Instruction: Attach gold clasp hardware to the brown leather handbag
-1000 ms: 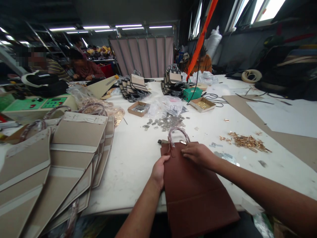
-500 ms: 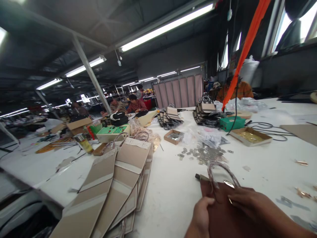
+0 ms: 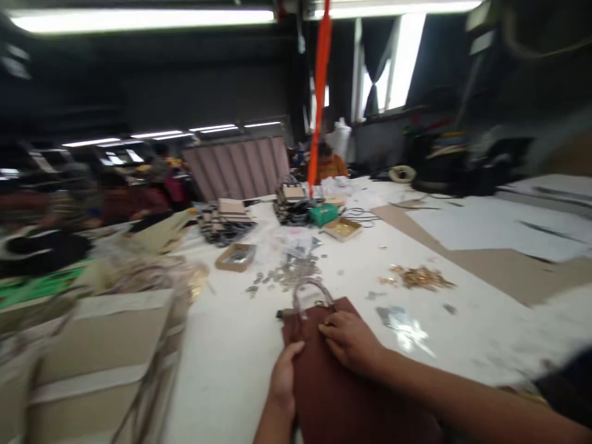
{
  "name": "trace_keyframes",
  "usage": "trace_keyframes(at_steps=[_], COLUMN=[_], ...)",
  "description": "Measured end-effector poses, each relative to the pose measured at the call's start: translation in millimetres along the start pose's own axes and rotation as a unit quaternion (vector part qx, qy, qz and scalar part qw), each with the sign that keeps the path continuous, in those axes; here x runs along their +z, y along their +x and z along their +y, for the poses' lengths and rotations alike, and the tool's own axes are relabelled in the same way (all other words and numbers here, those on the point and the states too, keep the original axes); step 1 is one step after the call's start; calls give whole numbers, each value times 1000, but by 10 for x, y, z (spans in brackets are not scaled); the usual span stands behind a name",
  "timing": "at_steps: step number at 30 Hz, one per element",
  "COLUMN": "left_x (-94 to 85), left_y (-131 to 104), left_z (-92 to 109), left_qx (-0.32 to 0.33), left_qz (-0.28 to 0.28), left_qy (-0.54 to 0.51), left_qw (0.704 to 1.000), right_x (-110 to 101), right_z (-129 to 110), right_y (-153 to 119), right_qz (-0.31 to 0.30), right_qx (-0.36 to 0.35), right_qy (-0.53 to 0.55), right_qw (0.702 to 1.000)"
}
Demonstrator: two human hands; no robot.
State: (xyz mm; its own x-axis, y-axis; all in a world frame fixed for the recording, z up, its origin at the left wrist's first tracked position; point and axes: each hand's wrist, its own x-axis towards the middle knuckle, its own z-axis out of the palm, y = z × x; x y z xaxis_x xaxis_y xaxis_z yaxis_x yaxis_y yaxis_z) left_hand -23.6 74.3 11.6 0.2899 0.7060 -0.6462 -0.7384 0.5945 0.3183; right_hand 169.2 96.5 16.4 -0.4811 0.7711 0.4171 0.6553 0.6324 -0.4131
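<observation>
Brown bag panel [image 3: 342, 388] lay flat at the near edge of the table [image 3: 240, 357]. Left hand [image 3: 283, 376] gripped its left edge; right hand [image 3: 351, 339] rested flat, fingers extended, below the wrapped handle [image 3: 311, 290]. Handle already attached. Loose metal fittings [image 3: 289, 271] beyond remained unused.

Single head view, near white table [image 3: 240, 364], facing forward across it toward distant window [image 3: 404, 58]; blurred.

brown bag [image 3: 342, 394]: lower part cut off | whole frame motion-blurred | co-workers indistinct
</observation>
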Motion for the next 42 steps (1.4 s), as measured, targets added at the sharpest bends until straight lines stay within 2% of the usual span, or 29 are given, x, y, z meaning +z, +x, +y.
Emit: trace_keyframes(at_steps=[1,3,6,8,12,15,18,21,25,28,33,36,39,42], left_x=[14,21,4,5,51,86,122,174,223,207,154,129,70,-25], left_y=[43,134,194,204,267,306,291,251,239,250,202,169,207,273], left_z=[22,67,98,89,16,-64,-119,-145,-168,-181,-221,-275,-306,-296], left_qx=[1,67,140,199,344,392,401,374,383,377,418,447,479,481], left_qz=[4,-2,-21,3,114,158,180,187,204,195,168,155,158,167], left_qy=[22,94,182,253,413,464,534,573,572,560,496,440,370,325], left_qw=[1000,993,973,947,836,779,722,704,696,711,742,763,780,797], right_x=[-110,-309,-588,-803,-1326,-1640,-1736,-1680,-1609,-1621,-1637,-1543,-1316,-964], right_z=[-15,16,239,574,1538,2142,2477,2595,2522,2330,1812,1397,898,379], right_y=[22,10,-194,-417,-906,-1208,-1372,-1418,-1432,-1433,-1281,-1054,-772,-501], right_qz=[-4,10,51,86,156,173,156,150,171,189,196,186,119,15], right_qx=[4,29,119,214,381,459,474,462,447,421,379,369,333,249], right_qy=[7,30,16,-25,-93,-128,-129,-121,-105,-83,-22,73,173,211], right_qw=[1000,999,991,973,907,862,857,866,872,883,904,908,919,945])
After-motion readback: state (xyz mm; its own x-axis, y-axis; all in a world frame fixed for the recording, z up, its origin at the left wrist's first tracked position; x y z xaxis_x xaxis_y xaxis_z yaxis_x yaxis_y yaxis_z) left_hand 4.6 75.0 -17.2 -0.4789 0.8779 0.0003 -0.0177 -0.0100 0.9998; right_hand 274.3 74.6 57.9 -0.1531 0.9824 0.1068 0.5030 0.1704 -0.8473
